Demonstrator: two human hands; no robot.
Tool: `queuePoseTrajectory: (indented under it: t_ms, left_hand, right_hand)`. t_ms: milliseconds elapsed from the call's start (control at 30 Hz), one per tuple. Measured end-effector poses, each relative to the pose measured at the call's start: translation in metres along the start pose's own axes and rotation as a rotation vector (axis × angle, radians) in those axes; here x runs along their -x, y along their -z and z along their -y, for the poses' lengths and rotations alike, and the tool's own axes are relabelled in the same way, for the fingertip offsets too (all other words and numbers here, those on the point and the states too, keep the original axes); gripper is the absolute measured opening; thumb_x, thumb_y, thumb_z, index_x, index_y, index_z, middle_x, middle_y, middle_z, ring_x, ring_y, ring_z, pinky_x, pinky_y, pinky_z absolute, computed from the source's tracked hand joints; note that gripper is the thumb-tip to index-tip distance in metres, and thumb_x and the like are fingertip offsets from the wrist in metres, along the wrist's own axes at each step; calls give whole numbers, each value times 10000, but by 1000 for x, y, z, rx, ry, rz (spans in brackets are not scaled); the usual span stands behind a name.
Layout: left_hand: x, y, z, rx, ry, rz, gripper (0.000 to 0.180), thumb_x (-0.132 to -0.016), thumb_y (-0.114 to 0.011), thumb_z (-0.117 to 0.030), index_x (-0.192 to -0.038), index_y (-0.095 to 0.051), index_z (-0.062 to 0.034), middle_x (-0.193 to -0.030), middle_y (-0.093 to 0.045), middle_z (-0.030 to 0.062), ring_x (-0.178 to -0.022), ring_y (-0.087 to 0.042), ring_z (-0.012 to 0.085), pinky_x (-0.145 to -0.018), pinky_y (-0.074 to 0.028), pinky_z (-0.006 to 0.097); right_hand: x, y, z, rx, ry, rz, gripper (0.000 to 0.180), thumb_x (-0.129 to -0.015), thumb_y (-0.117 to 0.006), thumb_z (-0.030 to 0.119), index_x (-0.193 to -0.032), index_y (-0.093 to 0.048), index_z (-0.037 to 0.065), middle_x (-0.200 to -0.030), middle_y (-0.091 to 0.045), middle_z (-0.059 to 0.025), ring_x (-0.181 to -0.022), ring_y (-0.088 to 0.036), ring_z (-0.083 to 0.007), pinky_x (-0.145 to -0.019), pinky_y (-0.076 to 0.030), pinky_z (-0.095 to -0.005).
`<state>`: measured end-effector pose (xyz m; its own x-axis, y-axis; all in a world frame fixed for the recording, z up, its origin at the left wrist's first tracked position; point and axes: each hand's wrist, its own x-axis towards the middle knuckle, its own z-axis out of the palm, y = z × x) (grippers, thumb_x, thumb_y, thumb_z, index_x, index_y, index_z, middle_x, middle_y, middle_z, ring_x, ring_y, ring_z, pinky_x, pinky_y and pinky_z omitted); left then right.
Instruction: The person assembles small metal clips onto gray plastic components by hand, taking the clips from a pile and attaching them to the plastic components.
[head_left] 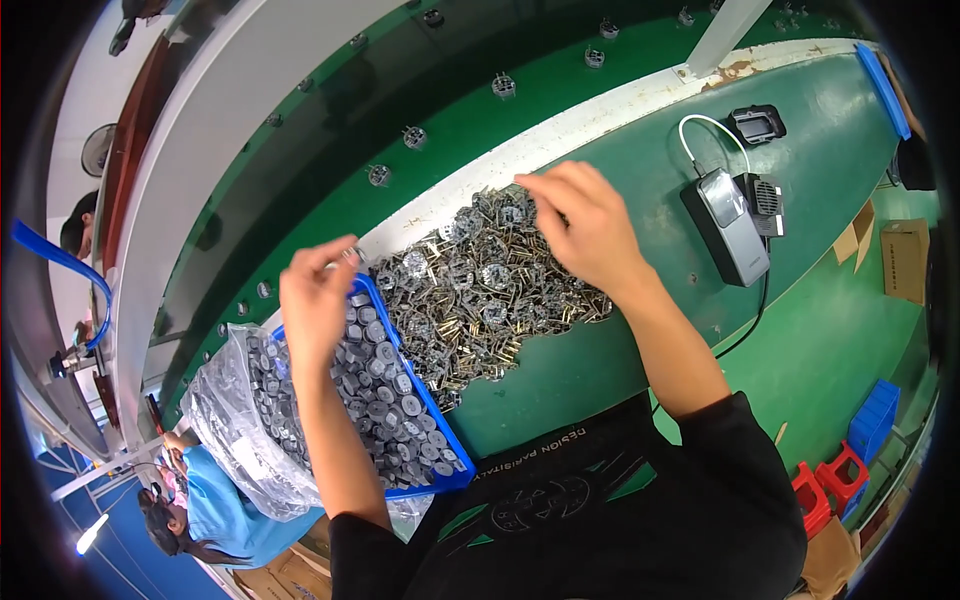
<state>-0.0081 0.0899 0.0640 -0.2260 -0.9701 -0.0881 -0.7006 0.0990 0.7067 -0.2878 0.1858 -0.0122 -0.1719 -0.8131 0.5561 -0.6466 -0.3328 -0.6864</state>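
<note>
My left hand [318,295] is raised over the far left corner of a blue tray [455,478] of round grey plastic parts [385,385]. Its thumb and fingers are pinched together, with a small shiny piece at the tips that is too small to name. To the right, a heap of metal-pinned plug inserts [480,285] lies on the green tabletop. Above this heap's far right side is my right hand [585,220], index finger reaching out and thumb apart from it. Nothing shows between those fingers.
Beyond a white ledge [540,140], a green conveyor belt [455,110] carries spaced-out plug inserts. A clear plastic bag [235,410] of grey parts adjoins the tray. A grey-black device with a cable [725,225] stands right. Another person in blue [225,505] sits at lower left.
</note>
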Motion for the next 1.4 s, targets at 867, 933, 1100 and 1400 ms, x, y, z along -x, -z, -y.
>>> queuePoseTrajectory:
  t_ms: [867,933,1100,1400]
  left_hand:
    - [35,3,33,-655,-334,34,272,-706,-700,-18,-975,-672,-45,-902,-629,121,-885,-584,307,-843,-491,396]
    - [33,0,37,-667,-340,29,262,-705,-700,-15,-964,-676,-43,-907,-631,120,-884,-581,306,-839,-490,396]
    - [39,3,33,-576,-359,-25,239,-691,-717,-6,-925,-695,-49,-900,-623,119,-936,-586,312,-855,-492,398]
    - [71,-24,3,275,-350,-122,232,-706,-760,24,-921,-696,-31,-1153,-664,138,-1084,-646,266,-914,-513,356]
  right_hand:
    - [-12,7,16,-17,-212,27,253,-791,-669,-46,-1026,-660,47,-780,-552,-53,-708,-561,-163,-623,-462,-294]
    - [-9,7,14,-24,-174,28,247,-787,-693,-33,-1020,-665,39,-798,-578,-60,-698,-569,-156,-607,-463,-286]
    - [-3,7,15,-81,-128,-23,224,-771,-751,9,-983,-687,37,-822,-619,-63,-695,-593,-152,-604,-462,-272]
    - [2,-7,66,-502,-77,188,134,-769,-764,1,-873,-679,4,-796,-654,-82,-691,-628,-146,-615,-500,-251]
